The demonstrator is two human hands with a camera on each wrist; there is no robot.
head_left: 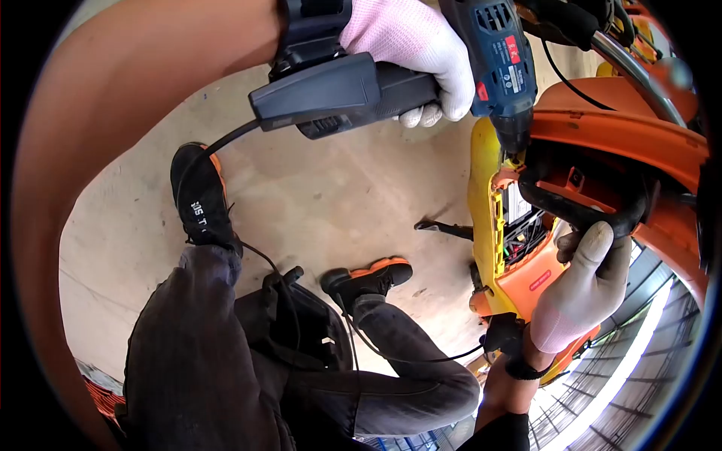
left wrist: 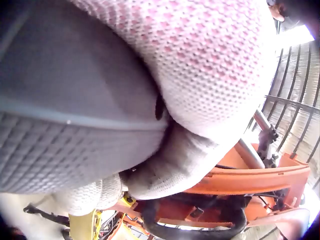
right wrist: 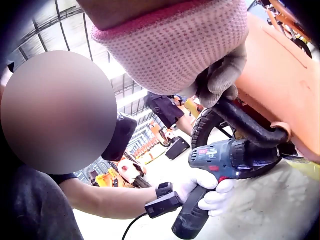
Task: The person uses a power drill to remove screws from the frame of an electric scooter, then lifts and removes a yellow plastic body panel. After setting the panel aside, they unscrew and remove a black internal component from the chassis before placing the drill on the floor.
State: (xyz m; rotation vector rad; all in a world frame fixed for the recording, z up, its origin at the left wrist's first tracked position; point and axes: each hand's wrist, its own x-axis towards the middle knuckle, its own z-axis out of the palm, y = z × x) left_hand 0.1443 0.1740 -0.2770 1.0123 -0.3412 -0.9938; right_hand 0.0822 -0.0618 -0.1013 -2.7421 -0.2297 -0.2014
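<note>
In a white and pink glove, the left hand point(head_left: 421, 45) grips the handle of a blue and black power drill point(head_left: 500, 68), fingers wrapped round it. The drill's nose meets the edge between the yellow panel point(head_left: 483, 173) and the orange body point(head_left: 617, 124). Close up in the left wrist view, the hand point(left wrist: 210, 65) covers the dark grey handle point(left wrist: 75, 85). The gloved right hand point(head_left: 583, 301) holds a curved black bar point(head_left: 556, 204) beside the drill; in the right wrist view its fingers curl round the bar point(right wrist: 250, 125). The bit's tip is hidden.
Bundled wires point(head_left: 526, 239) show in an opening of the orange and yellow vehicle, near a metal tube point(head_left: 639, 71). A black cable point(head_left: 421, 361) crosses the person's legs. A black kickstand-like piece point(head_left: 444, 228) sticks out over the floor. Another person point(right wrist: 167, 110) stands behind.
</note>
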